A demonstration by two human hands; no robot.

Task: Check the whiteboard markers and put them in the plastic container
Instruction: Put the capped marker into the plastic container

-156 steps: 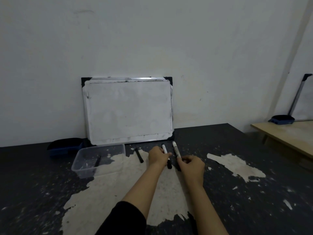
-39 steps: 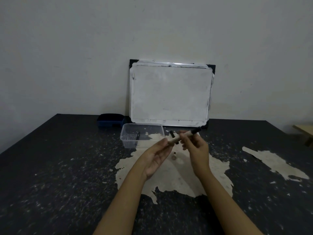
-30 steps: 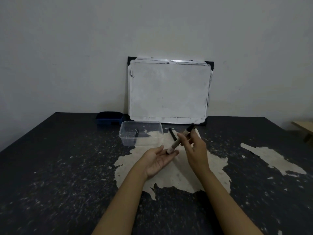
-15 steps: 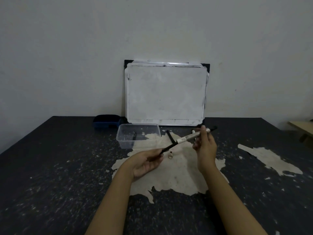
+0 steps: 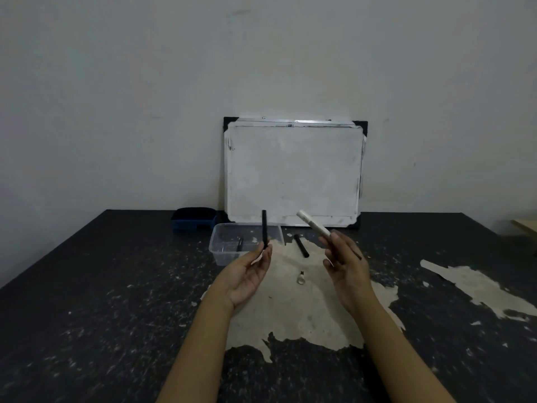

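Observation:
My left hand pinches a black marker cap upright, just in front of the clear plastic container. My right hand grips the white marker body, which slants up and to the left. One black marker lies inside the container. Another black marker rests on the table between my hands, farther back. The whiteboard leans on the wall behind.
A blue eraser sits left of the whiteboard, behind the container. A small clear piece lies on the pale worn patch of the dark table. A wooden surface shows at the far right edge.
My hands have pulled apart: the black cap has come off the marker and stays in my left hand, now upright. My right hand holds the white body, tilted up.

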